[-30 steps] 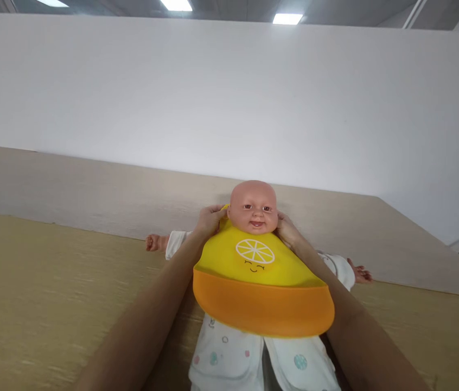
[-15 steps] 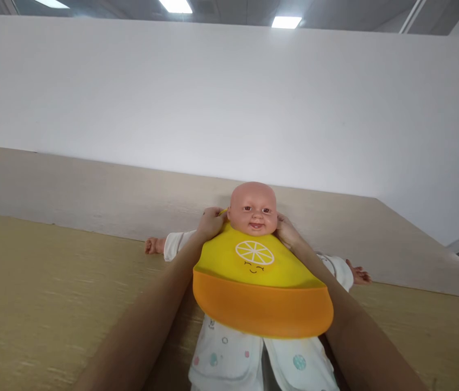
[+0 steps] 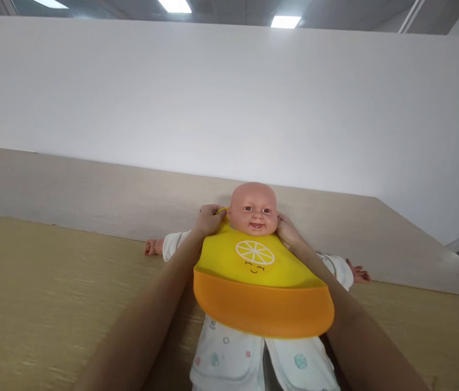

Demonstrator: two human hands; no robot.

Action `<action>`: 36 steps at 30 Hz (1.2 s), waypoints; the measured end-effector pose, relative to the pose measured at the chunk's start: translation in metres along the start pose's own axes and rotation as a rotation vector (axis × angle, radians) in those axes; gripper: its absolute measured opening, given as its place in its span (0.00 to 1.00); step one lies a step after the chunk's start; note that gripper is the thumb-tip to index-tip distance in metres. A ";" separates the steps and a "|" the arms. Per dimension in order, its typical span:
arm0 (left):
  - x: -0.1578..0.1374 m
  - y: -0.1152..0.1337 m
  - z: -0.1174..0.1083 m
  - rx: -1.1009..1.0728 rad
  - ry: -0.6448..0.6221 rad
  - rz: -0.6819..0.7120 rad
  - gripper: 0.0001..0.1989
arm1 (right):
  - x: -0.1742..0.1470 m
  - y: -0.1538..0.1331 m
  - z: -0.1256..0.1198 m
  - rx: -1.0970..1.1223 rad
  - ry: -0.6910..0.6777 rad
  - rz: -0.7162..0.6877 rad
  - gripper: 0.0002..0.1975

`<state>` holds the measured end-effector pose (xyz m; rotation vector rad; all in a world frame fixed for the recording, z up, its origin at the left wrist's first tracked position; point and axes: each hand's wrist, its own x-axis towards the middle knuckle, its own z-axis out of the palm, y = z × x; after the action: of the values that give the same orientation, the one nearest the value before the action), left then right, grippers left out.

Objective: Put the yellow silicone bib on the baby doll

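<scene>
A baby doll (image 3: 254, 196) in white printed clothes lies face up with both arms stretched out sideways. Across its chest lies a yellow silicone bib (image 3: 221, 250) with a lemon slice, a smiling face and an orange catch pocket. My left hand (image 3: 210, 219) is closed on the bib's neck strap, beside the doll's head on the left; a bit of yellow strap shows at the fingers. On the other side of the neck, my right hand (image 3: 288, 230) pinches the bib's neck end. Its fingertips are partly hidden by the head, as is the strap behind the neck.
The doll rests on a wood-toned table (image 3: 50, 293). A paler raised board (image 3: 91, 190) runs along the back, under the doll's head. Behind stands a white partition (image 3: 213, 98), with ceiling lights above it.
My left hand has shifted slightly left and up, and more of the yellow strap shows between it and the doll's head. The right hand is almost unmoved.
</scene>
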<state>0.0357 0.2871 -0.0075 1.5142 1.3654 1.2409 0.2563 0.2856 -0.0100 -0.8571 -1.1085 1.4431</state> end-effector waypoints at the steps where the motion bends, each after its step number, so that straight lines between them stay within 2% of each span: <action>1: 0.000 -0.001 0.000 -0.020 -0.003 -0.001 0.12 | 0.000 0.000 0.000 -0.004 -0.001 -0.001 0.15; 3: 0.000 -0.001 0.001 -0.090 -0.003 -0.034 0.11 | 0.000 0.000 0.000 -0.013 0.000 -0.005 0.15; 8: -0.003 0.006 0.001 -0.252 -0.017 -0.216 0.06 | 0.000 0.001 -0.001 -0.038 -0.002 -0.021 0.17; 13: -0.008 0.016 -0.002 -0.278 -0.035 -0.270 0.10 | 0.001 0.002 -0.003 -0.028 -0.014 -0.001 0.14; 18: -0.012 0.019 -0.004 -0.434 -0.075 -0.285 0.13 | -0.001 0.000 -0.001 -0.049 -0.006 0.005 0.13; 25: -0.009 0.015 -0.004 -0.644 -0.042 -0.267 0.14 | -0.005 -0.004 0.004 -0.064 0.027 -0.002 0.13; 30: -0.008 0.011 -0.003 -0.809 0.025 -0.242 0.17 | -0.006 -0.006 0.006 -0.077 0.050 0.008 0.13; 36: -0.010 0.014 -0.002 -0.909 -0.034 -0.284 0.16 | -0.006 -0.007 0.007 -0.099 0.062 0.016 0.12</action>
<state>0.0374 0.2747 0.0043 0.6744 0.7591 1.3621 0.2526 0.2786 -0.0013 -0.9765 -1.1355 1.3750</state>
